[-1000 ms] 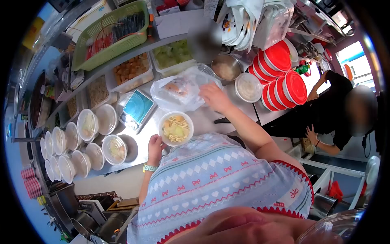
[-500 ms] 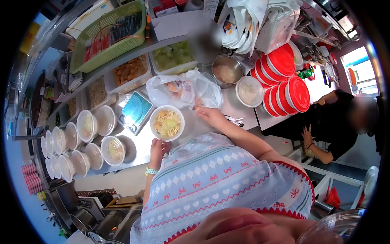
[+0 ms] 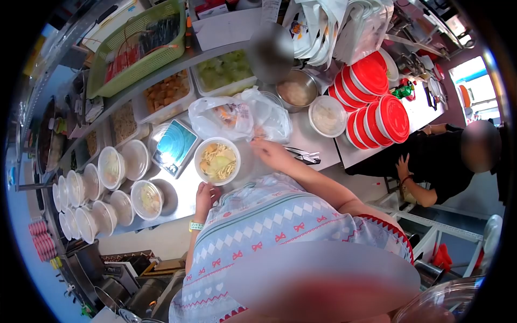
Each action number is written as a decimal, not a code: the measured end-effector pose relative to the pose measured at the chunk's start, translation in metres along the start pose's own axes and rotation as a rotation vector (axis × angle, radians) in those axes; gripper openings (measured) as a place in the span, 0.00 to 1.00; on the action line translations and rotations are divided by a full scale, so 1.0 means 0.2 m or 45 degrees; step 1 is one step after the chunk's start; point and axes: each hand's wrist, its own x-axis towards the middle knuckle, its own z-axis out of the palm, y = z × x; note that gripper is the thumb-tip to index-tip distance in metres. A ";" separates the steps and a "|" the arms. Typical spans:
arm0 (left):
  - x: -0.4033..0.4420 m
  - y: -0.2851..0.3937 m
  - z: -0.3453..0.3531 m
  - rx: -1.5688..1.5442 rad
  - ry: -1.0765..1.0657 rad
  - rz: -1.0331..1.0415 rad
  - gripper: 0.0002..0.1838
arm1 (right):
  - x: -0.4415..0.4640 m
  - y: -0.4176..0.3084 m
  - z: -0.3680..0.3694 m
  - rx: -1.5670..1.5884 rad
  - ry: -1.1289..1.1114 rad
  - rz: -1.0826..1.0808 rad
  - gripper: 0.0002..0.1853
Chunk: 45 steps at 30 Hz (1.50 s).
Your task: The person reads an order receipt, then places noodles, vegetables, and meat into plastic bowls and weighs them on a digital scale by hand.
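Observation:
A round clear tub of pasta twists [image 3: 219, 168] with pale green and orange-brown pieces stands uncovered on the steel counter before me. My left hand [image 3: 205, 197], a yellow-green band at its wrist, rests at the tub's near rim with fingers loosely bent and apart. Whether it touches the tub I cannot tell. To the tub's right, my right hand [image 3: 272, 155] reaches in over the counter, its fingers stretched forward and holding nothing I can see. Just beyond those fingertips lies a crumpled white plastic bag [image 3: 237, 118]. A digital scale [image 3: 176, 144] with a shiny blue top sits left of the tub.
Lidded clear tubs [image 3: 146, 199] stand in rows at left. Behind are bins of brown cubes [image 3: 161, 91] and green pieces [image 3: 225, 72], plus a metal bowl [image 3: 297, 89]. Red-lidded tubs [image 3: 392, 119] are stacked right, near tongs [image 3: 304, 156] and a co-worker in black [image 3: 425, 161].
My right hand has shifted slightly left, its fingertips a little closer to the tub. The whole view has slid a little left. The tub and bag stay in place.

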 end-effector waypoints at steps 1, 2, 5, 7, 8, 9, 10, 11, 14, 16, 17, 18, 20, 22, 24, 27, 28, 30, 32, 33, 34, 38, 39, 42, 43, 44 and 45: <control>-0.01 0.00 0.00 0.001 0.002 0.000 0.06 | 0.00 0.00 0.01 0.002 -0.001 0.000 0.14; -0.02 0.00 0.01 -0.002 0.002 -0.005 0.06 | 0.00 0.00 0.03 0.218 0.014 0.010 0.17; 0.02 0.00 -0.01 0.012 -0.010 -0.005 0.06 | 0.03 0.09 0.05 0.104 0.149 -0.297 0.20; 0.02 -0.01 -0.02 0.044 -0.002 -0.008 0.08 | 0.07 0.14 0.04 -0.230 0.223 -0.596 0.20; 0.03 -0.01 -0.05 0.079 -0.074 -0.055 0.12 | 0.12 0.17 0.04 -0.264 0.307 -0.725 0.19; 0.02 -0.01 -0.05 0.101 -0.085 -0.023 0.11 | 0.16 0.21 0.04 -0.296 0.392 -0.851 0.19; 0.00 0.00 -0.03 0.067 -0.090 0.011 0.09 | 0.18 0.15 -0.01 -0.117 0.433 -0.658 0.19; -0.02 0.01 -0.02 0.071 -0.073 0.014 0.08 | 0.23 0.04 -0.12 0.049 0.477 -0.473 0.18; -0.02 0.00 -0.03 0.094 -0.043 0.030 0.06 | 0.57 -0.10 -0.44 -0.289 0.807 -0.590 0.16; 0.00 -0.01 -0.04 0.116 -0.047 0.053 0.06 | 0.83 -0.15 -0.65 -0.527 0.857 -0.601 0.15; 0.01 -0.03 -0.05 0.118 -0.038 0.046 0.05 | 0.96 -0.16 -0.72 -0.697 0.880 -0.461 0.17; 0.03 -0.03 -0.06 0.122 -0.034 0.041 0.05 | 1.12 -0.12 -0.80 -0.777 0.822 -0.235 0.19; 0.04 -0.05 -0.07 0.091 -0.062 0.046 0.05 | 1.26 -0.21 -0.88 -0.994 0.488 0.359 0.23; -0.02 -0.02 -0.01 0.046 0.015 0.057 0.07 | 1.53 0.12 -0.97 -1.188 0.463 0.322 0.30; -0.02 -0.03 0.00 0.015 0.020 0.076 0.07 | 1.69 0.30 -1.03 -1.268 0.349 0.420 0.33; -0.01 -0.02 0.01 -0.016 0.039 0.082 0.07 | 1.71 0.38 -1.06 -1.222 0.345 0.479 0.29; -0.03 -0.03 0.02 -0.019 0.060 0.075 0.07 | 1.67 0.36 -1.04 -1.229 0.333 0.482 0.29; -0.04 -0.02 0.03 -0.015 0.046 0.053 0.06 | 1.61 0.34 -1.04 -1.086 0.576 0.299 0.24; -0.03 -0.01 0.03 -0.012 0.065 0.055 0.06 | 1.61 0.34 -1.03 -1.003 0.717 0.292 0.24; -0.02 -0.01 0.01 -0.005 0.061 0.056 0.06 | 1.62 0.35 -1.04 -0.957 0.794 0.288 0.24; -0.01 -0.01 0.01 -0.003 0.053 0.038 0.06 | 1.63 0.37 -1.05 -0.909 0.871 0.282 0.25; -0.03 -0.01 0.01 -0.024 0.030 0.033 0.05 | 1.67 0.48 -1.06 -0.991 0.828 0.184 0.26; -0.02 0.00 0.01 -0.022 0.027 0.040 0.05 | 1.66 0.46 -1.07 -1.053 0.793 0.187 0.26; -0.01 0.00 0.00 -0.003 0.019 0.018 0.04 | 1.61 0.37 -1.03 -1.067 0.944 0.099 0.24; -0.01 -0.01 0.00 -0.010 0.016 0.031 0.04 | 1.59 0.32 -1.02 -1.061 0.941 0.097 0.24; -0.01 -0.01 -0.01 -0.015 0.012 0.038 0.04 | 1.57 0.27 -1.00 -1.023 1.005 0.030 0.23; 0.01 -0.02 -0.03 -0.011 0.019 0.030 0.04 | 1.52 0.21 -0.98 -0.986 1.066 -0.033 0.22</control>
